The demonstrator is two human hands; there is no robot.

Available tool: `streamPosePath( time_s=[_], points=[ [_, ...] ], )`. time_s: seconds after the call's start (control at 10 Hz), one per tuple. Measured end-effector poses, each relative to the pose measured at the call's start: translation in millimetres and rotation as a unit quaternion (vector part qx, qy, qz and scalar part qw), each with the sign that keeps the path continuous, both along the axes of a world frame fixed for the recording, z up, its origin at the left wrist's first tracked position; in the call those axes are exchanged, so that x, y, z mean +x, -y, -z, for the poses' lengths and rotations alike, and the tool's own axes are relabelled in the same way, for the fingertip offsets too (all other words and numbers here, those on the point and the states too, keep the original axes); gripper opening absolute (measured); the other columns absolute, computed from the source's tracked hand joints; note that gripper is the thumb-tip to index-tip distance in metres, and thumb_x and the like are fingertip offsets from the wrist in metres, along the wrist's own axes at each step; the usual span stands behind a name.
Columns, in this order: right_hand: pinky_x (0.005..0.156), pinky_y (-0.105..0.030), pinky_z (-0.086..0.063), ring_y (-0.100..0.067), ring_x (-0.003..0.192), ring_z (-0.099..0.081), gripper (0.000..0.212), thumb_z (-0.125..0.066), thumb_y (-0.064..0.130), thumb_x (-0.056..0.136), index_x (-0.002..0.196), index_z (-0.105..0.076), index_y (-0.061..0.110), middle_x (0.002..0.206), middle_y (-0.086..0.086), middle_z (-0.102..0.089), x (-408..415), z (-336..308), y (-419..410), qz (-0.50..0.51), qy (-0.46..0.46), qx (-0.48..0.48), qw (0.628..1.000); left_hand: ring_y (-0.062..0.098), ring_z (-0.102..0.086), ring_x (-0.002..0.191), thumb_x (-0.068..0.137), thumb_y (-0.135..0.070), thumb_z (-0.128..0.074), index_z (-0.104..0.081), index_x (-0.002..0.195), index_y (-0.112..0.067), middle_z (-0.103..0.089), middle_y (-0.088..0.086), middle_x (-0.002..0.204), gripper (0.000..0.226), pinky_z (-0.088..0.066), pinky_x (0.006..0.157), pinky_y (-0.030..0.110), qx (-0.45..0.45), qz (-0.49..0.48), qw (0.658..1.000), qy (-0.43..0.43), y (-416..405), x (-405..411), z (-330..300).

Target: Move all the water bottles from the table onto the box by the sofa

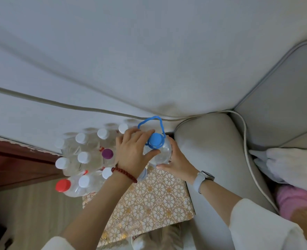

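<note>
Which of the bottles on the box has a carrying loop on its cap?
The blue-capped bottle, held between the left hand and right hand beside the sofa arm. Its blue loop is unique; the others have plain white, red or purple caps.

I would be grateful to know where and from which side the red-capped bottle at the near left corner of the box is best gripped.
Probably by the neck just under the red cap, coming from above and the left. The red-capped bottle stands upright at the cluster's outer corner, so that side looks free, while white-capped bottles crowd its right and far sides.
</note>
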State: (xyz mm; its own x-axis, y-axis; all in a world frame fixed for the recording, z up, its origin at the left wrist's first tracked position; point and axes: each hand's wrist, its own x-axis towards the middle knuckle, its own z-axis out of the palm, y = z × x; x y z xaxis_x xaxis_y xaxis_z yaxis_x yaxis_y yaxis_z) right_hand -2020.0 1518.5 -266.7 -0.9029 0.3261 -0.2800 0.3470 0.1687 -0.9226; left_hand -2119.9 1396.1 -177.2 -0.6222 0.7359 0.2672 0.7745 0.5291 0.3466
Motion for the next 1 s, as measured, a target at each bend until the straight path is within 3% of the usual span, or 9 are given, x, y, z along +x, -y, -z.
streamPosePath(
  time_s=[0.1, 0.2, 0.4, 0.5, 0.6, 0.7, 0.8, 0.9, 1.0],
  points=[
    [0.098, -0.024, -0.044, 0.005, 0.120, -0.042, 0.088, -0.079, 0.028, 0.064, 0.120, -0.022, 0.066, 0.127, 0.029, -0.040, 1.8, 1.3, -0.4, 0.014, -0.007, -0.011, 1.000, 0.032, -0.062, 0.094, 0.054, -0.034, -0.084, -0.067, 0.095, -0.015, -0.071, -0.002, 0.085, 0.048, -0.040, 0.076, 0.048, 0.008, 0.016, 1.000, -0.016, -2.2, -4.9, -0.2],
    [0.093, -0.024, -0.047, 0.003, 0.112, -0.051, 0.079, -0.078, 0.020, 0.065, 0.119, -0.034, 0.056, 0.118, 0.026, -0.050, -2.6, -1.1, -1.8, 0.028, -0.017, -0.019, 0.999, 0.032, -0.061, 0.094, 0.059, -0.037, -0.070, -0.068, 0.094, -0.014, -0.071, -0.001, 0.088, 0.041, -0.038, 0.077, 0.049, 0.017, 0.009, 1.000, 0.003, -5.6, -11.1, -2.5],
    [0.094, -0.038, -0.050, -0.007, 0.113, -0.051, 0.080, -0.077, 0.014, 0.062, 0.115, -0.034, 0.055, 0.119, 0.013, -0.052, -27.0, -9.1, -7.5, 0.038, -0.032, 0.010, 0.999, 0.035, -0.061, 0.094, 0.055, -0.024, -0.085, -0.068, 0.094, -0.010, -0.071, 0.002, 0.088, 0.044, -0.039, 0.078, 0.051, 0.008, -0.007, 1.000, -0.007, -12.5, -24.0, -5.8],
    [0.093, -0.037, -0.050, -0.006, 0.113, -0.051, 0.082, -0.077, 0.013, 0.064, 0.118, -0.032, 0.054, 0.117, 0.019, -0.050, -40.7, -9.6, -11.0, 0.059, -0.025, 0.010, 0.998, 0.034, -0.061, 0.095, 0.055, -0.021, -0.085, -0.067, 0.094, -0.010, -0.071, 0.002, 0.088, 0.044, -0.040, 0.077, 0.049, 0.006, -0.015, 1.000, -0.026, -20.3, -32.3, -6.1],
    [0.102, -0.035, -0.043, -0.008, 0.123, -0.045, 0.087, -0.078, 0.016, 0.066, 0.135, -0.027, 0.031, 0.132, 0.009, -0.046, -46.2, -5.2, -13.4, 0.045, -0.009, 0.017, 0.999, 0.035, -0.061, 0.095, 0.058, -0.022, -0.084, -0.067, 0.096, -0.010, -0.071, 0.003, 0.087, 0.043, -0.041, 0.077, 0.050, -0.004, -0.023, 0.999, -0.023, -23.9, -36.9, -6.2],
    [0.096, -0.017, -0.039, -0.004, 0.121, -0.042, 0.087, -0.078, 0.018, 0.066, 0.135, -0.026, 0.028, 0.134, 0.007, -0.043, -46.7, -8.3, -17.7, 0.027, 0.009, 0.017, 0.999, 0.032, -0.060, 0.098, 0.062, -0.027, -0.080, -0.065, 0.098, -0.013, -0.070, 0.001, 0.090, 0.042, -0.041, 0.079, 0.048, -0.040, -0.022, 0.999, -0.028, -26.5, -36.0, -7.4],
    [0.083, -0.003, -0.035, -0.001, 0.115, -0.042, 0.084, -0.076, 0.017, 0.068, 0.135, -0.026, 0.024, 0.124, 0.013, -0.044, -44.8, -20.8, -21.2, 0.013, 0.029, 0.025, 0.999, 0.030, -0.058, 0.101, 0.066, -0.031, -0.076, -0.063, 0.104, -0.014, -0.068, 0.002, 0.097, 0.043, -0.039, 0.083, 0.047, -0.068, -0.024, 0.997, -0.026, -27.0, -35.1, -8.2],
    [0.082, -0.007, -0.037, -0.011, 0.115, -0.048, 0.073, -0.070, 0.019, 0.074, 0.135, -0.030, 0.017, 0.119, 0.010, -0.046, -43.7, -44.8, -28.0, -0.020, 0.061, 0.065, 0.996, 0.024, -0.047, 0.116, 0.075, -0.040, -0.066, -0.049, 0.126, -0.019, -0.055, 0.001, 0.124, 0.058, -0.029, 0.096, 0.041, -0.120, -0.012, 0.992, 0.036, -24.0, -35.5, -16.2],
    [0.099, -0.029, -0.034, -0.024, 0.129, -0.040, 0.068, -0.063, 0.026, 0.082, 0.139, -0.029, 0.011, 0.137, -0.008, -0.043, -42.4, -81.6, -36.6, -0.035, 0.099, 0.100, 0.989, 0.017, -0.038, 0.124, 0.084, -0.040, -0.054, -0.040, 0.132, -0.025, -0.046, -0.004, 0.134, 0.053, -0.023, 0.100, 0.035, -0.137, 0.000, 0.990, 0.046, -16.6, -34.0, -35.9]
  ],
)
